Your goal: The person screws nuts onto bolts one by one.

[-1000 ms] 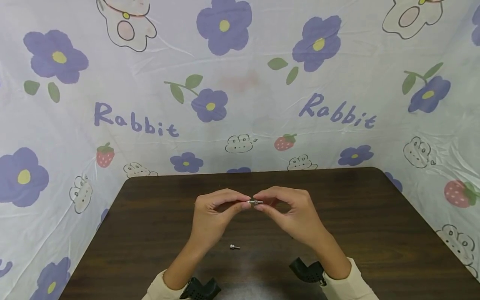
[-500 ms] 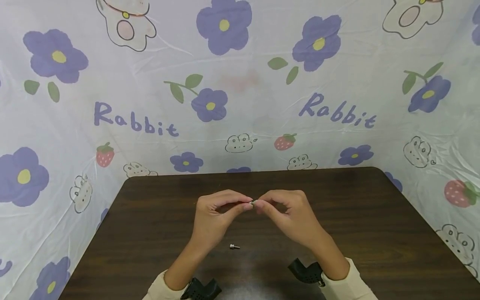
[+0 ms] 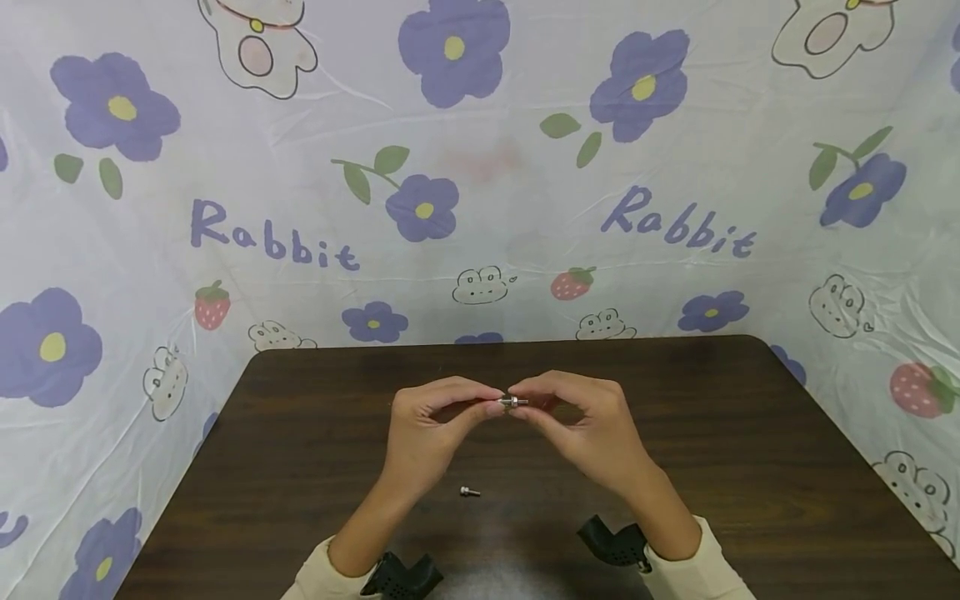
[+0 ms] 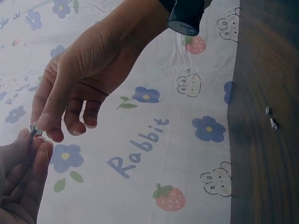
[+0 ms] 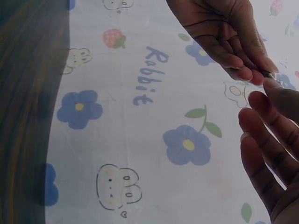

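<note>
Above the middle of the table, my left hand (image 3: 422, 429) pinches one end of a small metal bolt (image 3: 523, 402) between thumb and fingertips. The bolt lies sideways, its thin tip pointing right. My right hand (image 3: 596, 425) has thumb and forefinger on either side of the nut (image 3: 514, 402) on the shank. In the left wrist view, the bolt (image 4: 32, 132) shows between both hands' fingertips. The right thumb (image 5: 275, 91) is right at the metal in the right wrist view, partly hiding it. A second small bolt (image 3: 471, 492) lies on the table, nearer the body.
The dark wooden table (image 3: 300, 475) has rounded far corners. A white cloth (image 3: 517, 208) printed with flowers and rabbits hangs behind it. Black camera mounts (image 3: 615, 542) sit on both wrists. A short round metal piece (image 4: 268, 110) lies by the loose bolt.
Half a second ago my right thumb covered the nut; now it has dropped lower and the nut and bolt tip show. The left hand keeps its pinch with little movement.
</note>
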Action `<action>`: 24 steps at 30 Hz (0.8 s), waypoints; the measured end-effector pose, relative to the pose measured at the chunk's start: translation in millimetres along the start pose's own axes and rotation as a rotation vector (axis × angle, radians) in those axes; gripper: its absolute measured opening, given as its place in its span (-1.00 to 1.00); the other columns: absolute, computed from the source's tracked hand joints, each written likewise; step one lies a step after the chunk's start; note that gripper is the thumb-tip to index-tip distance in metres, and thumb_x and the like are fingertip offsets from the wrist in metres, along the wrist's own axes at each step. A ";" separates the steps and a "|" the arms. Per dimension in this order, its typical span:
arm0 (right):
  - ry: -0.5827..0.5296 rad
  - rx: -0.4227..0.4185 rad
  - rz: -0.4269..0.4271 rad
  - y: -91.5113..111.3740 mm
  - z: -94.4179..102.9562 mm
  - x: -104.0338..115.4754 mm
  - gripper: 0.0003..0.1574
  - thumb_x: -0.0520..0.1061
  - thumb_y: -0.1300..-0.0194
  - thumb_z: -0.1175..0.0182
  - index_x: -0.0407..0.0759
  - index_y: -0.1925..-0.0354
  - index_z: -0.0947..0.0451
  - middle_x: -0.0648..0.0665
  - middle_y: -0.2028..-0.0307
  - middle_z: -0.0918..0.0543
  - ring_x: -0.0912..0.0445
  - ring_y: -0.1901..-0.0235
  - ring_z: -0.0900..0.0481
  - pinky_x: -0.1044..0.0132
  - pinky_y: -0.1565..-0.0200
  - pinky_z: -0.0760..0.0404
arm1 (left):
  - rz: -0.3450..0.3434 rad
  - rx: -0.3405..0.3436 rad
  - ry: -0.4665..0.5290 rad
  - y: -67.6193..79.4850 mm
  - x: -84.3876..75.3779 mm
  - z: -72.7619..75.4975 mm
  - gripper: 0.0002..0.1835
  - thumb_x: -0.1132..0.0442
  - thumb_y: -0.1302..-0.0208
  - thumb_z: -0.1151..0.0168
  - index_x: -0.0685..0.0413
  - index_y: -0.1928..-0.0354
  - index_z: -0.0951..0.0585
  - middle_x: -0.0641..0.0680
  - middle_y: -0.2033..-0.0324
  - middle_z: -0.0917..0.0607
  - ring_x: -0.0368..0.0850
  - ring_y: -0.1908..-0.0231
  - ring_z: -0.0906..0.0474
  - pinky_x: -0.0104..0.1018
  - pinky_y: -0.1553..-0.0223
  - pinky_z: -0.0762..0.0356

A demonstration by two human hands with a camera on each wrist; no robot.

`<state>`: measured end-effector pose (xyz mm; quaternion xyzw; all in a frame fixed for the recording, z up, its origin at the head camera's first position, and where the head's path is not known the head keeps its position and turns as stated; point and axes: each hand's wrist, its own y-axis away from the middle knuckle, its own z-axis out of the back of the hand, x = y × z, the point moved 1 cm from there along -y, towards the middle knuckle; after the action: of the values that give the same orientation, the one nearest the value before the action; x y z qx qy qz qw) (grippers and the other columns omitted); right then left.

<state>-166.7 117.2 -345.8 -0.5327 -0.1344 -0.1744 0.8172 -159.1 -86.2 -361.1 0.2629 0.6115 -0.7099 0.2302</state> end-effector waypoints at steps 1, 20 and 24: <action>0.003 0.001 0.003 0.0 -0.2 -0.2 -0.56 -0.49 -0.03 -0.49 -0.18 0.12 -0.73 -0.07 0.27 -0.78 0.22 0.45 -0.67 0.42 0.42 -0.65 | -0.002 0.001 0.001 0.0 0.1 -0.3 -0.85 0.50 -0.17 -0.44 0.21 0.23 -0.80 0.08 0.32 -0.80 -0.07 0.31 -0.75 -0.15 0.28 -0.76; 0.030 0.034 -0.106 3.3 -1.6 -0.8 -0.91 -0.23 -0.41 -0.29 -0.15 0.14 -0.71 -0.03 0.34 -0.78 0.16 0.40 -0.72 0.36 0.31 -0.71 | 0.002 -0.014 0.013 1.2 1.3 -1.8 -0.86 0.50 -0.16 -0.44 0.20 0.24 -0.79 0.07 0.33 -0.80 -0.07 0.33 -0.74 -0.14 0.28 -0.76; 0.025 0.016 -0.041 1.2 1.5 0.9 -0.73 -0.15 -0.31 -0.41 -0.25 0.06 -0.69 -0.10 0.25 -0.78 0.16 0.39 -0.72 0.34 0.33 -0.72 | 0.007 -0.020 0.011 -0.1 -0.2 0.2 -0.88 0.50 -0.17 -0.43 0.26 0.23 -0.78 0.07 0.33 -0.80 -0.06 0.32 -0.74 -0.17 0.26 -0.76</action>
<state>-165.3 119.0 -345.9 -0.5212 -0.1366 -0.1965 0.8192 -159.1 -86.4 -360.8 0.2666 0.6188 -0.7015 0.2319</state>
